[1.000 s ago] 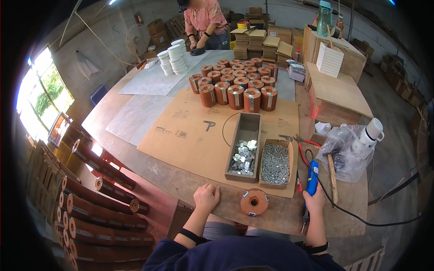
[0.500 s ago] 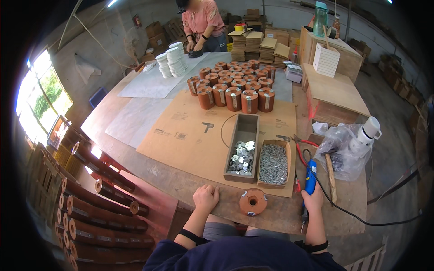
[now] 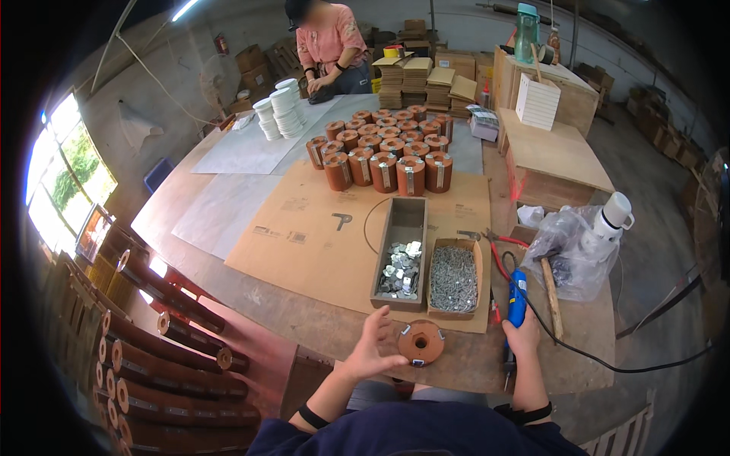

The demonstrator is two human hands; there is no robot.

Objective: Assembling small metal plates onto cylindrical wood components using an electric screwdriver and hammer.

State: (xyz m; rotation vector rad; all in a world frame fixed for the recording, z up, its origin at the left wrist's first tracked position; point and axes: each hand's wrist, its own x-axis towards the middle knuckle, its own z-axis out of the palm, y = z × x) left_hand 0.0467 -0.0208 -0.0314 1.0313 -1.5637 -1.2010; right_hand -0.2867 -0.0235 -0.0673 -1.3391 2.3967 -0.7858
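My left hand (image 3: 366, 353) is open, fingers spread and thumb stretched out, just left of a short brown cylinder (image 3: 433, 336). That cylinder stands on end at the table's near edge, with a hole in its middle and small metal clips on its rim. My right hand (image 3: 522, 334) is wrapped around a blue corded electric screwdriver (image 3: 517, 296), its tip pointing toward me. Beyond the cylinder, a grey trough (image 3: 398, 304) holds small shiny metal plates (image 3: 403, 270). Beside it is a cardboard box (image 3: 450, 313) full of screws (image 3: 454, 277).
Several finished-looking brown cylinders (image 3: 384, 175) stand grouped on cardboard (image 3: 296, 228). Red-handled pliers (image 3: 511, 242), a wooden-handled tool (image 3: 553, 300) and a bagged white bottle (image 3: 610, 216) lie right. Long brown tubes (image 3: 182, 384) are stacked left. Another person (image 3: 331, 45) works at the far end.
My left hand has moved right from the table edge to the cylinder and opened from a loose fist. My right hand still holds the screwdriver. The view has shifted slightly.
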